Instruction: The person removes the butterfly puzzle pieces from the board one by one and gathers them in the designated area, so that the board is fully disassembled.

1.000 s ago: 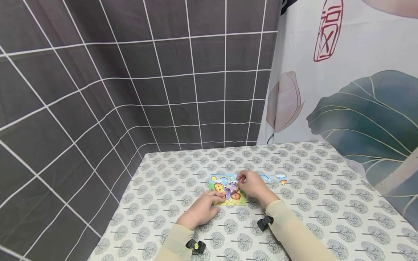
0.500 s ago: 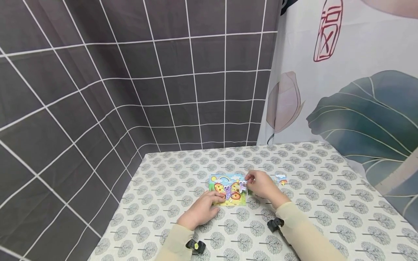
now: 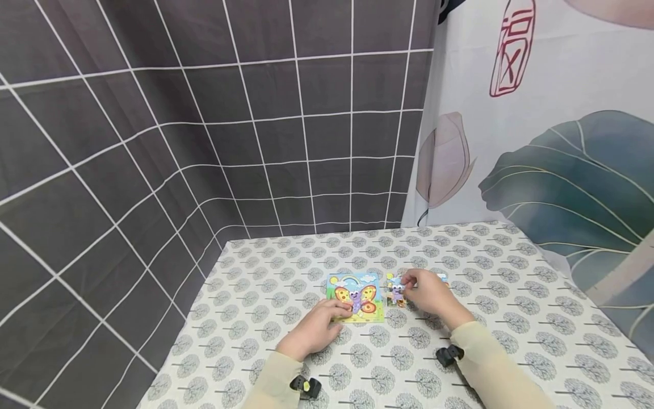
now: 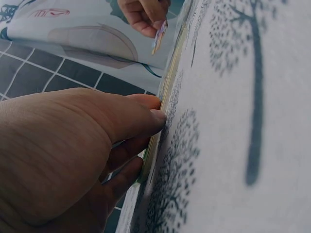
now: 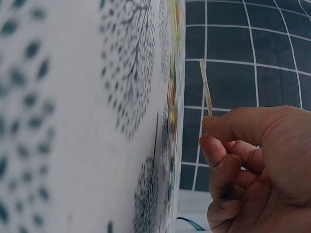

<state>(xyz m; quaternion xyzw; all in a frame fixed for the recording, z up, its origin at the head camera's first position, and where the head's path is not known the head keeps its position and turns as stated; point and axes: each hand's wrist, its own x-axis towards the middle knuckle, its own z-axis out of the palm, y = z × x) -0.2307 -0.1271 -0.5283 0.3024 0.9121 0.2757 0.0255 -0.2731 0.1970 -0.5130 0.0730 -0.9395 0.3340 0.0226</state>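
A square butterfly jigsaw puzzle [image 3: 369, 279] lies on the table, showing orange wings, a purple body and a rainbow. My left hand [image 3: 317, 326] rests on its lower left corner; fingertips overlap the picture and hide part of it. In the left wrist view the puzzle's thin edge [image 4: 171, 80] runs right beside the thumb. To the right of the board, my right hand [image 3: 429, 291] pinches a small puzzle piece [image 3: 398, 292] with the purple butterfly face on it. Edge-on in the right wrist view, that piece [image 5: 206, 90] sticks up between thumb and index finger, above the tabletop.
Loose puzzle pieces [image 3: 401, 303] lie under and around my right hand, partly hidden by it. A blue piece [image 3: 442, 277] shows just behind that hand. The table has a tree-print cloth [image 3: 357, 355]; a grid-patterned curtain [image 3: 327, 136] hangs behind it.
My right hand has moved right, off the board, taking the purple-faced piece with it over the loose pieces. The butterfly picture now shows more fully. My left hand stays put.
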